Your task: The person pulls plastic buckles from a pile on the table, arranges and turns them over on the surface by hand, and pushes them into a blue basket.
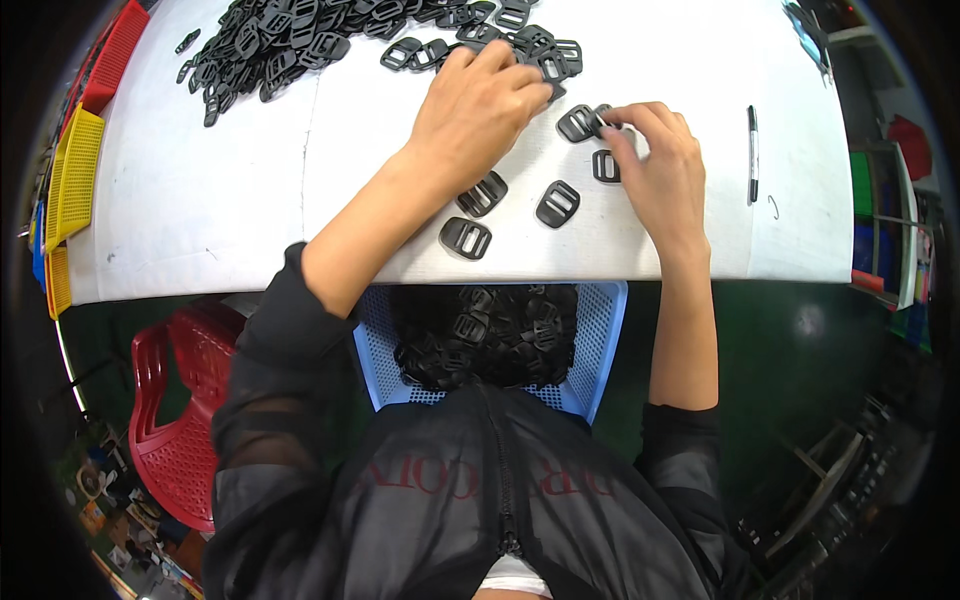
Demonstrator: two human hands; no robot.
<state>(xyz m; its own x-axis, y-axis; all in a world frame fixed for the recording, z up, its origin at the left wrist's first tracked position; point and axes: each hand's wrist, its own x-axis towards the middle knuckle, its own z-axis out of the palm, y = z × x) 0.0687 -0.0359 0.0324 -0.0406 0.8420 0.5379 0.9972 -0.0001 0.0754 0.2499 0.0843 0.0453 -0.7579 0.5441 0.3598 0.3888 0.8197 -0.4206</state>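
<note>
My right hand (665,165) pinches a black plastic strap buckle (601,122) between thumb and fingertips, just above the white table. Another strap buckle (575,124) lies against it on the left, and one more (606,166) lies partly under the hand. My left hand (480,108) is bent over the right end of the buckle pile (290,45), its fingers curled down and their tips hidden. Whatever those fingers grip does not show. Between my forearms lie several loose buckles, among them one near the table edge (466,238) and one farther right (558,204).
Below the table's front edge, a blue plastic basket (598,335) holds many black buckles. A black marker pen (753,155) lies at the right, with scissors (808,40) beyond it. A red chair (175,450) stands at the left, and yellow baskets (76,175) line the table's left side.
</note>
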